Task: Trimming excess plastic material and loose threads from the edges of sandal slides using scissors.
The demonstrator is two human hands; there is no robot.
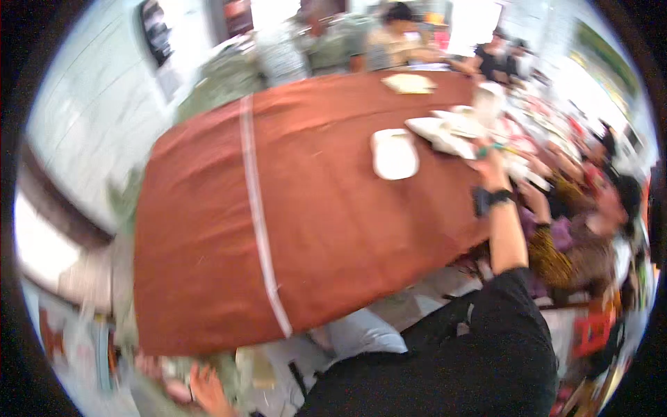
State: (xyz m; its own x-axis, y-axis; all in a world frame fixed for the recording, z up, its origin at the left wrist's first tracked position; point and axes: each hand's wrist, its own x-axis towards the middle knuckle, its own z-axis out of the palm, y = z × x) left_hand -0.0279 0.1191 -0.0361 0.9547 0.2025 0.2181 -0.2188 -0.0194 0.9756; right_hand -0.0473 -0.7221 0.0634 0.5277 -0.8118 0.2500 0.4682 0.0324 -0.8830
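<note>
Right hand (492, 171) reaching to a pile of white pieces (445, 132) at the far right of a reddish-brown tabletop (333, 201).
Blur hides whether that hand, a dark band (499, 197) around its wrist, grips anything; a small green item (490, 148) shows at its fingers. The left hand (206, 386) is low beside the near left corner, open, fingers spread. A rounded white piece (394, 154) lies just left of the pile, pale yellow pieces (408, 84) beyond.
</note>
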